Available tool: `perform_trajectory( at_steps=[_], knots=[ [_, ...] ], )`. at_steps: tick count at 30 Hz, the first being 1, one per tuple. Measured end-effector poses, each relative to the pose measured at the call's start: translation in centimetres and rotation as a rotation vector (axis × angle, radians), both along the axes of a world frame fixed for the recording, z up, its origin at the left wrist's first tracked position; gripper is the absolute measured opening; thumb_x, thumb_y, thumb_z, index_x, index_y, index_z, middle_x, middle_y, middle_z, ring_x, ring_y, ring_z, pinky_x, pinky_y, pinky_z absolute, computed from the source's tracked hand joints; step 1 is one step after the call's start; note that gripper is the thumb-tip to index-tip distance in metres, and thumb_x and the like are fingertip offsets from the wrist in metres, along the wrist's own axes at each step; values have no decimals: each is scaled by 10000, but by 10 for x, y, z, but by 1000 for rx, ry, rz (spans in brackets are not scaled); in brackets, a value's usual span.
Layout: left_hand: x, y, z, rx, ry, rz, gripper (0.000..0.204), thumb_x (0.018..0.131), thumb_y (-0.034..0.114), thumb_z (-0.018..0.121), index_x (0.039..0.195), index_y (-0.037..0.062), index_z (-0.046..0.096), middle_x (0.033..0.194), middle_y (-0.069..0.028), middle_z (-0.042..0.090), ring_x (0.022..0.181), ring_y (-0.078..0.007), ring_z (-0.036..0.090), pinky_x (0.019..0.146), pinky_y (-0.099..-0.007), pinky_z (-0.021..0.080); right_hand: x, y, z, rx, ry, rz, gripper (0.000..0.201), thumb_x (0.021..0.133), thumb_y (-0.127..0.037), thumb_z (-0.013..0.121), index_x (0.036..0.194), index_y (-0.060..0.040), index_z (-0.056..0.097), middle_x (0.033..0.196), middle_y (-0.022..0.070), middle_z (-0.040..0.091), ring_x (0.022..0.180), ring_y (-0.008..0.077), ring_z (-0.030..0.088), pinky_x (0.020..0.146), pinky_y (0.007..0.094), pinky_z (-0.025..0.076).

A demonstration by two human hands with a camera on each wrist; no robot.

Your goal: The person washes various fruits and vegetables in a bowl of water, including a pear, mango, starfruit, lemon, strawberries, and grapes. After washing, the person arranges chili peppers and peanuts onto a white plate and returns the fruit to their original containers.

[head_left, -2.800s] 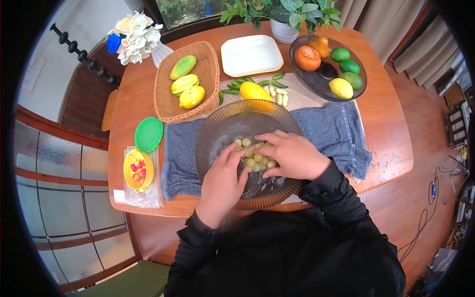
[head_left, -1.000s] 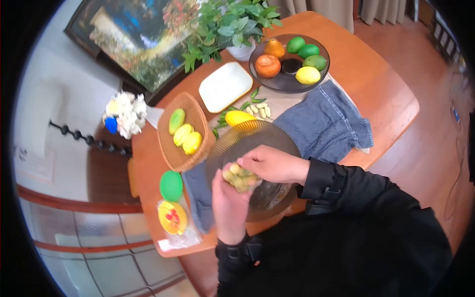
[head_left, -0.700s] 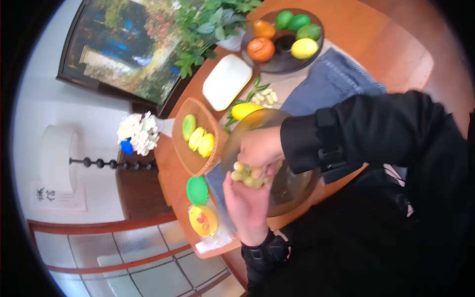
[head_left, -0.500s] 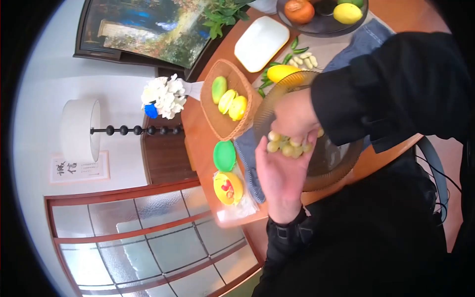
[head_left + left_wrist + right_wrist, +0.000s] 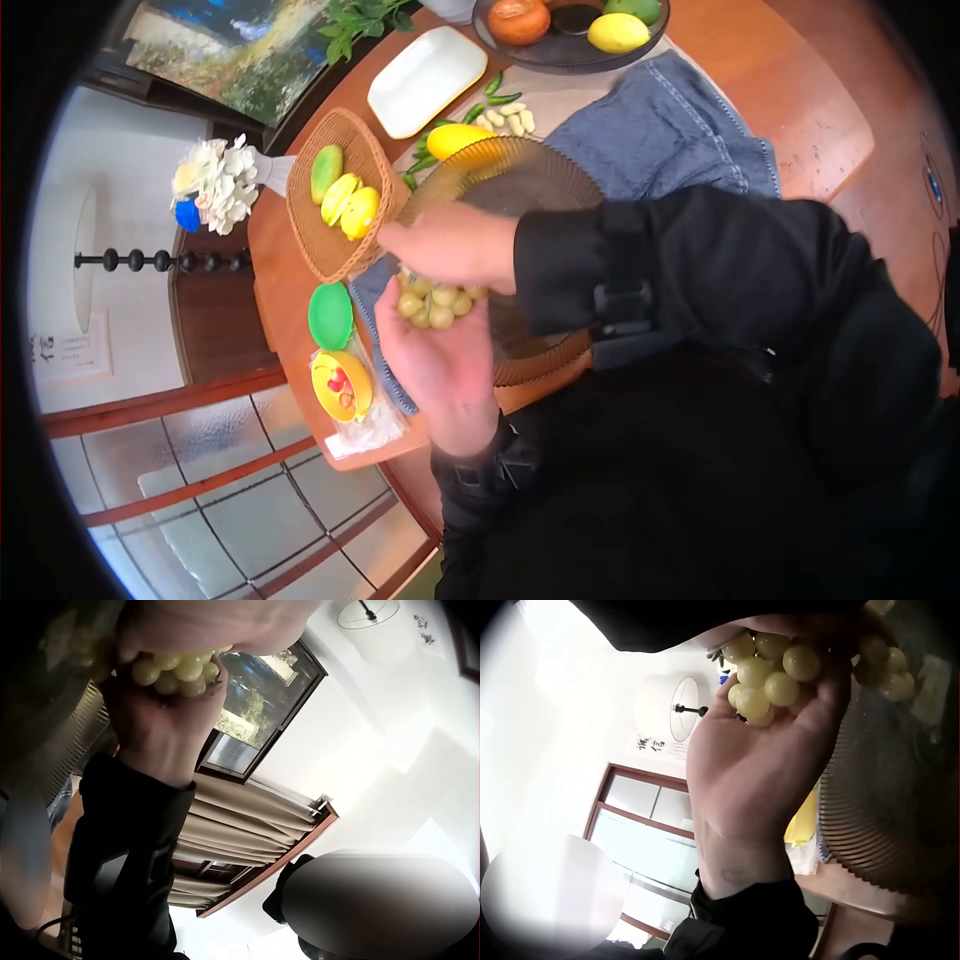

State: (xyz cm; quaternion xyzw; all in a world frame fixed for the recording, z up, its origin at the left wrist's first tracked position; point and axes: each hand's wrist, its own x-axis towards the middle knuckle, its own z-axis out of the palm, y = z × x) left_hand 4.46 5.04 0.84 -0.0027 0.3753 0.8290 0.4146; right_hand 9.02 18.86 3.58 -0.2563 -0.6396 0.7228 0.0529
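My left hand (image 5: 440,360) is palm up above the near left part of a ribbed, dark glass basin (image 5: 540,365). Its thumb and fingers close around a bunch of pale green grapes (image 5: 437,307), with the bunch filling the hand in the right wrist view. Over the top of the bunch lies my right hand (image 5: 455,245), thumb side showing, holding it from above; its fingertips are hidden behind the grapes. In the left wrist view the grapes (image 5: 180,671) are squeezed between both hands. A short stem end (image 5: 716,655) pokes out beside the thumb.
A wicker basket (image 5: 300,215) with yellow and green fruit stands left of the basin. Nearby are a green lid (image 5: 330,315) and a yellow bowl (image 5: 325,390) of red fruit. Behind lie a white tray (image 5: 425,80), peppers, peanuts, a fruit bowl (image 5: 560,55) and a blue towel (image 5: 650,130).
The grapes have come up from the basin's bottom into both hands. My left hand has turned palm up beneath them, while the right has moved over the top. The head view has tilted and swung left.
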Motion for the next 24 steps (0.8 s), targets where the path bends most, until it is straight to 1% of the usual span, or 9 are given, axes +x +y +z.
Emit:
perform_trajectory(
  at_steps=[3, 5, 7, 8, 11, 13, 16, 20, 24],
  knots=[
    [0, 8, -1, -92, 45, 100, 423, 1118, 354, 550, 1400, 50, 635, 1391, -119, 702, 1324, -274, 662, 1149, -486, 519, -8, -16, -12, 155, 47, -50, 592, 1048, -421, 559, 961, 139, 732, 956, 299, 776, 940, 432, 775, 860, 489, 582],
    [0, 9, -2, -58, 46, 143, 460, 1135, 346, 524, 1470, 40, 598, 1442, -135, 675, 1379, -305, 624, 1173, -480, 503, -3, -31, -20, 259, 55, 12, 592, 1033, -380, 555, 1196, 168, 708, 1174, 352, 748, 1174, 479, 720, 1014, 503, 557],
    [7, 10, 10, -118, 150, 132, 471, 1150, 322, 524, 1518, 30, 525, 1556, -155, 599, 1410, -297, 593, 1191, -470, 490, 3, -55, -22, 450, 100, -210, 684, 1059, -370, 525, 1477, 171, 552, 1461, 399, 604, 1427, 525, 550, 1204, 523, 444],
    [0, -9, -8, 141, 294, -5, 488, 1173, 305, 490, 1571, 22, 475, 1669, -164, 509, 1472, -291, 555, 1218, -446, 465, 15, -55, -18, 361, 58, -72, 786, 1082, -378, 512, 1637, 155, 350, 1636, 409, 421, 1553, 555, 380, 1310, 538, 316],
    [14, -6, 3, 25, 529, 26, 488, 1193, 297, 452, 1585, 8, 483, 1699, -167, 488, 1499, -289, 538, 1255, -431, 428, 22, -62, -22, 477, 103, -88, 792, 1104, -378, 497, 1638, 180, 323, 1646, 424, 397, 1565, 561, 373, 1314, 533, 319],
    [11, 11, 12, -68, 309, 63, 487, 1201, 273, 418, 1599, 1, 495, 1652, -170, 537, 1494, -289, 545, 1253, -440, 429, 16, -52, -26, 629, 187, -225, 656, 1118, -372, 501, 1533, 137, 487, 1505, 378, 552, 1463, 501, 505, 1241, 528, 402],
    [18, 17, 12, -141, 299, -20, 509, 1195, 248, 424, 1628, -14, 482, 1556, -153, 611, 1455, -266, 579, 1219, -431, 457, 14, -13, -7, -491, 187, -121, 442, 1131, -404, 512, 1134, 29, 600, 1128, 213, 684, 1139, 323, 627, 1038, 463, 498],
    [20, 29, 9, -228, 404, 63, 527, 1193, 242, 396, 1619, -51, 498, 1583, -184, 585, 1411, -271, 618, 1171, -411, 512, 10, -35, -41, 97, 253, -331, 604, 1150, -422, 469, 1489, 70, 558, 1230, 194, 678, 1171, 309, 633, 1059, 418, 499],
    [1, 15, 1, -320, 471, 38, 505, 1189, 207, 427, 1623, -42, 499, 1578, -179, 592, 1365, -261, 649, 1137, -394, 533, 12, -51, -40, 145, 164, -323, 649, 1156, -436, 461, 1553, 76, 499, 1281, 191, 665, 1209, 304, 621, 1084, 411, 488]
  ],
)
